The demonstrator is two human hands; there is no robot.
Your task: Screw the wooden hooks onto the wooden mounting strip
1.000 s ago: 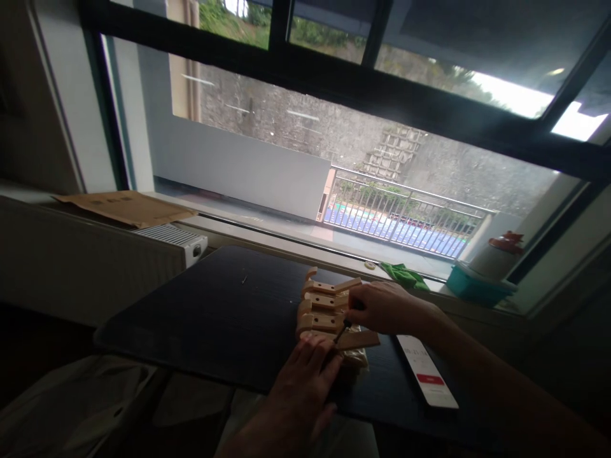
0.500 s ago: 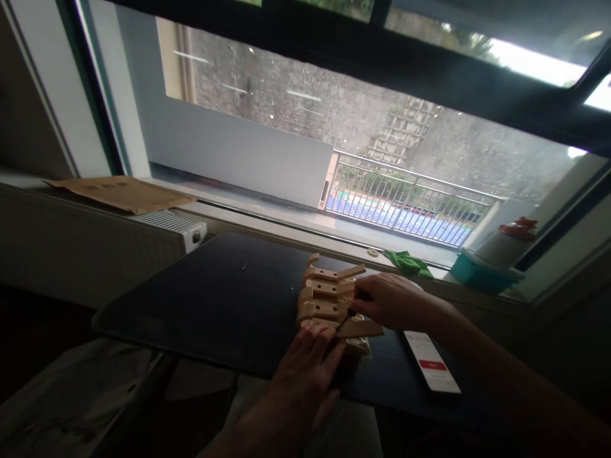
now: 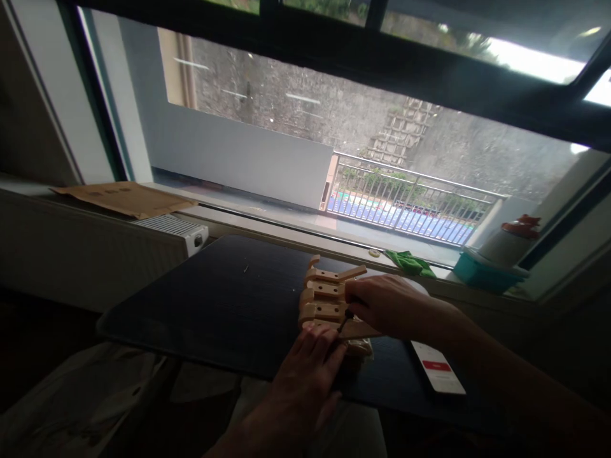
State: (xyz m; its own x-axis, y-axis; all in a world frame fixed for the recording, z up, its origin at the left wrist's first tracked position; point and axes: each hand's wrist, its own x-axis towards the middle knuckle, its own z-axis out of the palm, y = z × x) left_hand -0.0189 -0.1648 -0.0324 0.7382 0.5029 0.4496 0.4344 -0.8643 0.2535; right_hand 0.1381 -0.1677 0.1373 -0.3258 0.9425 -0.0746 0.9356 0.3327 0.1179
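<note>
- Wooden parts: 4 pale, curved, light-brown wooden pieces (image 3: 325, 310), side by side in a row on the right half of the table, upturned rounded ends to the left. The 3 farther pieces each show 2 dark round holes.
- Wrap: crinkled, shiny see-through wrapping (image 3: 361, 348), partly under the nearest piece.
- Tool: slim screwdriver-like tool with a dark metal shaft (image 3: 349, 314), tilted, its tip down at the nearest piece, just beside my left fingers.
- My right hand (image 3: 389, 304): clenched around the tool's upper end, mostly covering it, above the right side of the row.
- My left hand (image 3: 309, 366): fingers laid on the left end of the nearest piece; I cannot tell whether they grip beneath it.
- Table: black, round-cornered tabletop (image 3: 200, 312).
- On the table, far left of the row: 1 tiny, thin, greyish sliver (image 3: 246, 269), too small to identify.
- On the table, right of the row: white-screened phone with a red button (image 3: 436, 367), partly behind my right forearm.
- Far left: flat brown paper envelope (image 3: 126, 198), above a white ribbed radiator (image 3: 191, 238).
- Far right, on the sill: small pale ring-shaped roll (image 3: 375, 253), crumpled green cloth (image 3: 410, 263), teal plastic box (image 3: 484, 272), pale bottle with an orange cap (image 3: 506, 245).
</note>
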